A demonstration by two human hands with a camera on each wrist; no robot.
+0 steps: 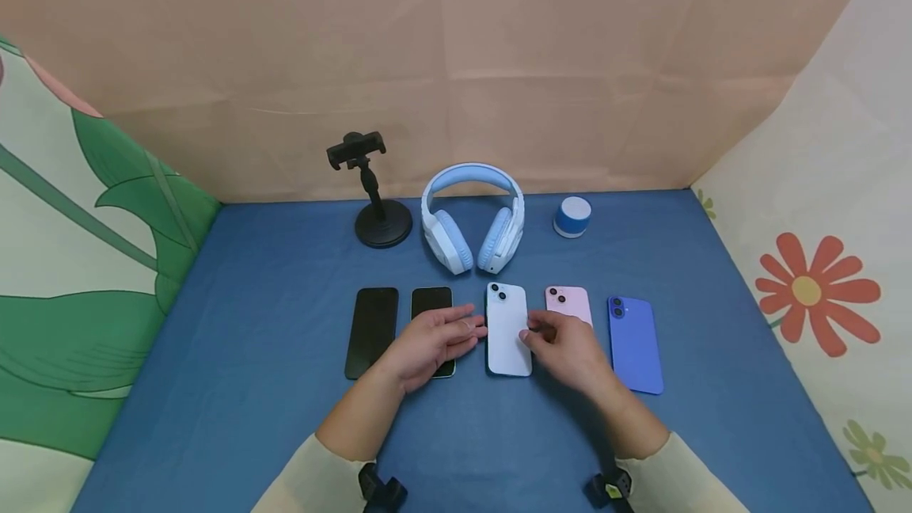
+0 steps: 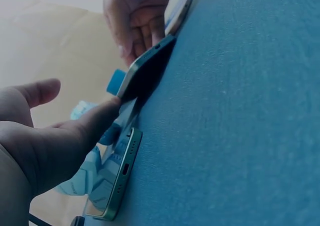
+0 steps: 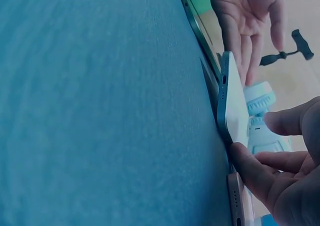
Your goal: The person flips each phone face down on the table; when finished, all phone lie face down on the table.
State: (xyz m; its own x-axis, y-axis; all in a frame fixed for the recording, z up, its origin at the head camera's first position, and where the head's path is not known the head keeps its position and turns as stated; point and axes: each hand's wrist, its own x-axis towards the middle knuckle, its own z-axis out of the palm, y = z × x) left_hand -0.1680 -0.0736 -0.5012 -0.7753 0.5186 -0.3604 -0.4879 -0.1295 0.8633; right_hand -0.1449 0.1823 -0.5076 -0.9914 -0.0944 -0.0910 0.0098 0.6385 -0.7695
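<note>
A white phone (image 1: pixel 507 331) lies back up between the hands, its dark underside showing in the left wrist view, partly raised off the cloth. My left hand (image 1: pixel 436 337) reaches its left edge, a fingertip right at the rim and the thumb held apart. On the opposite side, my right hand (image 1: pixel 566 345) has a finger (image 3: pixel 245 161) at the phone's lower edge, while the thumb stands away from the back. Under my left hand lies a black-screened phone (image 1: pixel 431 299), partly hidden. A pink phone (image 1: pixel 570 303) is partly covered by my right hand.
Another black-screened phone (image 1: pixel 372 331) lies at left, and a blue-purple phone (image 1: pixel 636 347) at right. Behind them stand a black phone stand (image 1: pixel 382 222), light blue headphones (image 1: pixel 473 174) and a small blue-and-white round container (image 1: pixel 572 216). Blue cloth (image 1: pixel 285 418) covers the table.
</note>
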